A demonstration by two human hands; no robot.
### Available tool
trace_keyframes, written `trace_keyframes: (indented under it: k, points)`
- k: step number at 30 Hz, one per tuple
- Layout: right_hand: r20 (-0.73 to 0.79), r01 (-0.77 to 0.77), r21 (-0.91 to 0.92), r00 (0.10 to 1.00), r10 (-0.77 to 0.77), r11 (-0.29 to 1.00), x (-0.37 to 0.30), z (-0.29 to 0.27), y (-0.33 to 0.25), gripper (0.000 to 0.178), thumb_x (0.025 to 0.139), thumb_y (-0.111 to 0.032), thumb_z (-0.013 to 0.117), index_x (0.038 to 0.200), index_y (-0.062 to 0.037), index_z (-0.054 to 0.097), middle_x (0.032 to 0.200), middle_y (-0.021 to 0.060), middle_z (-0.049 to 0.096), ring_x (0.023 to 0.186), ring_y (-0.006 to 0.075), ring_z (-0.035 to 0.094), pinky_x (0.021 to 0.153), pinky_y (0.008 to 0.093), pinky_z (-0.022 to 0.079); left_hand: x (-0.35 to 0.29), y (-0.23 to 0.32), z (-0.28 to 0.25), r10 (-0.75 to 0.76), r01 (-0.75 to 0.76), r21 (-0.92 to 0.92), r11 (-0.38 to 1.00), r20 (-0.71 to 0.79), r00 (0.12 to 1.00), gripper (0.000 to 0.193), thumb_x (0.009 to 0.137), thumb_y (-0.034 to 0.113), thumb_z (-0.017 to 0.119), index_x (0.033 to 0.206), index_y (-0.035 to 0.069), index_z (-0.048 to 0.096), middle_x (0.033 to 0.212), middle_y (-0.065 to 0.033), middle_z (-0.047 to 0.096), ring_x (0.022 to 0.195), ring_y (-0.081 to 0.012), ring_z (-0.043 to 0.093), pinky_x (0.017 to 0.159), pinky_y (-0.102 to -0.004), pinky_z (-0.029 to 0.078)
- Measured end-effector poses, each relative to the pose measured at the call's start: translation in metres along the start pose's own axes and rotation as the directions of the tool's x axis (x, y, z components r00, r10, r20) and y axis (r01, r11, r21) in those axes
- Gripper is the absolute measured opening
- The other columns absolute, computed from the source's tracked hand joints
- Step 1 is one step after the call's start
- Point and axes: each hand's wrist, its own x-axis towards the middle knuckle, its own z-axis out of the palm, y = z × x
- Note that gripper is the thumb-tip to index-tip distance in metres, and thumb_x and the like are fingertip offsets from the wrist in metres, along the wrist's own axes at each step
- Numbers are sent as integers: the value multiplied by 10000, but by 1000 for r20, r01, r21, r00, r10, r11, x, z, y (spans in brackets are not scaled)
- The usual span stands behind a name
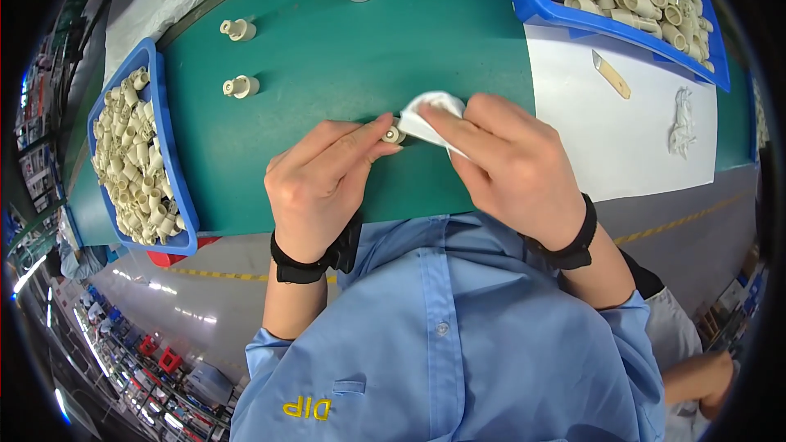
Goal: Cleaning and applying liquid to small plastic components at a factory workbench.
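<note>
The left hand [319, 176] pinches a small cream cylindrical plastic fitting [394, 136] inside the front edge of the green tabletop [368, 49]. The right hand [520, 168] grips a white cloth [434, 105] at the fitting's right side. Green surface separates the left hand from the blue plastic bin's [182, 205] rim.

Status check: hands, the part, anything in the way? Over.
Left hand pinching cream part. Right hand holding white cloth at its right side. Knife on paper, off to the right, out of the way.
</note>
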Motion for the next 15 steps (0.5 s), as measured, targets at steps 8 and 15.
trace_keyframes:
  k: [8, 15]
  points:
    - [69, 1, 109, 998, -9, 994, -2, -20, 9, 332, 709, 38, 663, 1029, -46, 688, 785, 65, 509, 676, 215, 562, 583, 321, 478, -2, 1, 0, -18, 18, -31, 999, 19, 1000, 277, 686, 48, 805, 955, 97, 766, 821, -9, 694, 629, -132, 660, 514, -251, 502]
    - [-208, -123, 108, 967, 144, 986, 13, -2, 9, 310, 722, 45, 648, 1018, -40, 682, 777, 73, 533, 608, 236, 551, 568, 319, 458, -1, 4, 0, -25, 26, -13, 1000, 35, 999, 273, 693, 53, 805, 959, 98, 766, 825, -10, 695, 616, -127, 654, 505, -254, 498]
